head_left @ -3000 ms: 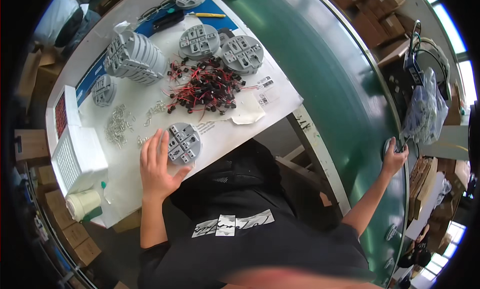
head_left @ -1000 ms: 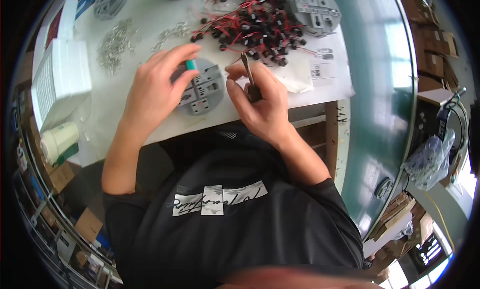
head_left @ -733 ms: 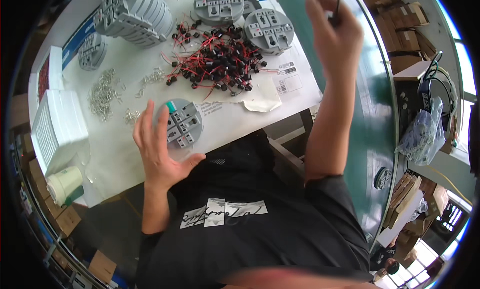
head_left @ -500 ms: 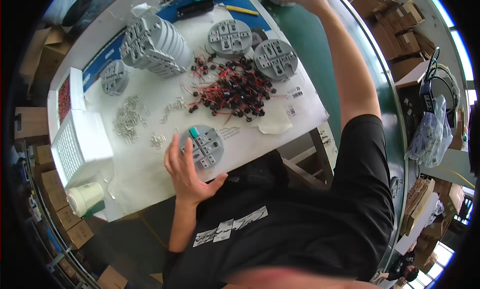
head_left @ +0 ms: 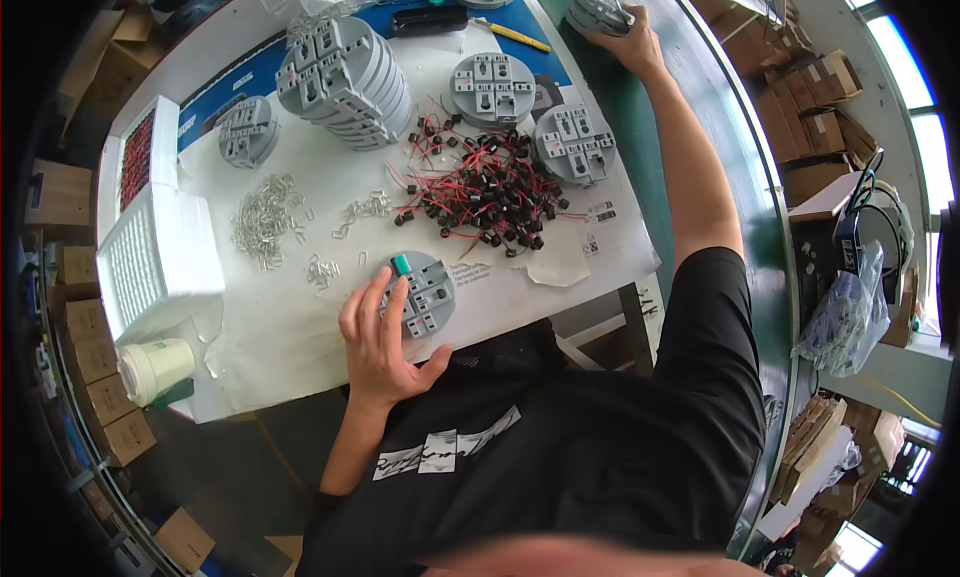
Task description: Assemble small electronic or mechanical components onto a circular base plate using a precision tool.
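Observation:
My left hand lies at the left edge of a grey round plastic base near the front of the table. Its fingers are stretched out and its thumb is spread. The fingertips overlap the base's rim beside a small teal block. Out to the far right, my right hand closes round the side of a small stack of similar grey bases over the green surface. The undersides of its fingers are hidden.
Black parts with red wires lie heaped mid-table. Left of them are metal pins, a tall stack of grey bases and a white tray. Single bases stand farther back, near a yellow-handled cutter. A green-topped bench runs alongside.
The view has shifted, bringing my right hand and its stack fully into the picture. My left fingers have come in closer over the base's rim.

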Action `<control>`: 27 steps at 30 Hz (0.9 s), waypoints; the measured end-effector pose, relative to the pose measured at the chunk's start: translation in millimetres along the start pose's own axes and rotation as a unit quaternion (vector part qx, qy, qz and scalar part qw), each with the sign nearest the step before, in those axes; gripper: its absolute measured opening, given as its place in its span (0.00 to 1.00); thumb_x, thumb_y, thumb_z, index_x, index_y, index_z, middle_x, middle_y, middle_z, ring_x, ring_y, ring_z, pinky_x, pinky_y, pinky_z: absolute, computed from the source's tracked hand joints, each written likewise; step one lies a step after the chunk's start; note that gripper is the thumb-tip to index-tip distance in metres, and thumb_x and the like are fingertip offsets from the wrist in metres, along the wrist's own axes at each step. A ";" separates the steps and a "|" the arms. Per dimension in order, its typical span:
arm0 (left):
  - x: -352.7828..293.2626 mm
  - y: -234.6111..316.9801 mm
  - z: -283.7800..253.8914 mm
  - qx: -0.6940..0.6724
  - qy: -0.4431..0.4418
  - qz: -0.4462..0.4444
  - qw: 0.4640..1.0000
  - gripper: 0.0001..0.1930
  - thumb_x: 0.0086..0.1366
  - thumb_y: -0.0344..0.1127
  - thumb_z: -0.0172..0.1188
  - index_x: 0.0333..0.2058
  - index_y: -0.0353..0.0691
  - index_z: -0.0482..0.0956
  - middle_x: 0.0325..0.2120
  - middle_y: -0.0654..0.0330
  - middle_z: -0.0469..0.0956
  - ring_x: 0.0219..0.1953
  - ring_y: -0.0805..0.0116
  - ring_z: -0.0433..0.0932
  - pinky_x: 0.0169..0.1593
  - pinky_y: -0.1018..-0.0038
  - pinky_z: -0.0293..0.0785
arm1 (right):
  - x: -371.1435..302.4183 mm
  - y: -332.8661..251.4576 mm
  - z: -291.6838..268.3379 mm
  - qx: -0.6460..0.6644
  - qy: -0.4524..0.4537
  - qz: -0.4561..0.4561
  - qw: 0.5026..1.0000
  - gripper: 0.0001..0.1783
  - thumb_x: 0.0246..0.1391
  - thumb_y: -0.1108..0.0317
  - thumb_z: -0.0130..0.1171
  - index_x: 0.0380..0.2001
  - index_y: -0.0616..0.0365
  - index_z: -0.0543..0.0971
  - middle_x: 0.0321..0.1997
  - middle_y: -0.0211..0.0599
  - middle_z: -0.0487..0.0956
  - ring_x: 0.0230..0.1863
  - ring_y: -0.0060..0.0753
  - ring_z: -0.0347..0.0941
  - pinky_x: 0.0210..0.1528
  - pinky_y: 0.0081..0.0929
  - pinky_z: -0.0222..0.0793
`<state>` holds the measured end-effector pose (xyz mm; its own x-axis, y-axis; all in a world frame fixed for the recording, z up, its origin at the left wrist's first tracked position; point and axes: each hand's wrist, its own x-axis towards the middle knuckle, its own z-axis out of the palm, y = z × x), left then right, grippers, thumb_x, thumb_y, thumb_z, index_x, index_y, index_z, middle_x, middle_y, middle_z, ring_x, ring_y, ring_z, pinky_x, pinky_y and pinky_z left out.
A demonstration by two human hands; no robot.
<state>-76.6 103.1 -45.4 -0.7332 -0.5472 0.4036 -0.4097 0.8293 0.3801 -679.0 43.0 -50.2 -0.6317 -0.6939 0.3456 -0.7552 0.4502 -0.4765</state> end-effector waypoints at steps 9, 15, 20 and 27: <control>-6.2 4.2 -1.2 0.001 0.048 -0.012 0.999 0.42 0.62 0.59 0.69 0.66 0.34 0.72 0.66 0.47 0.72 0.63 0.43 0.68 0.67 0.53 0.63 | -103.4 -152.6 -37.6 0.109 -0.102 -0.247 0.957 0.54 0.41 0.39 0.82 0.65 0.53 0.67 0.63 0.55 0.80 0.59 0.53 0.82 0.59 0.44 0.78; -7.3 4.7 1.2 -0.015 0.037 -0.003 0.999 0.40 0.61 0.56 0.70 0.65 0.36 0.73 0.65 0.48 0.72 0.63 0.44 0.69 0.67 0.53 0.64 | -116.8 -157.3 -33.6 -0.003 -0.146 -0.278 0.950 0.53 0.41 0.39 0.82 0.65 0.49 0.70 0.64 0.47 0.81 0.60 0.55 0.79 0.57 0.47 0.78; -5.8 2.9 -0.8 -0.016 0.039 -0.012 0.999 0.39 0.60 0.54 0.72 0.65 0.39 0.74 0.65 0.47 0.72 0.62 0.44 0.69 0.67 0.52 0.64 | -119.8 -174.6 -63.9 -0.070 -0.109 -0.294 0.947 0.44 0.48 0.44 0.79 0.65 0.48 0.75 0.61 0.44 0.83 0.55 0.51 0.83 0.54 0.46 0.79; 14.5 6.2 -11.9 -0.014 0.027 -0.037 0.999 0.47 0.53 0.52 0.78 0.69 0.42 0.70 0.66 0.49 0.72 0.62 0.43 0.69 0.66 0.50 0.65 | -225.9 -197.9 -115.3 -0.021 -0.187 -0.110 0.976 0.20 0.55 0.55 0.75 0.47 0.52 0.86 0.41 0.36 0.87 0.35 0.41 0.82 0.38 0.37 0.76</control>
<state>-83.3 99.0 -27.3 -0.6709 -0.6122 0.4184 -0.4452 0.7838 0.4330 -407.0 175.4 59.2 -0.3522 -0.9291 0.1132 -0.8767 0.2851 -0.3874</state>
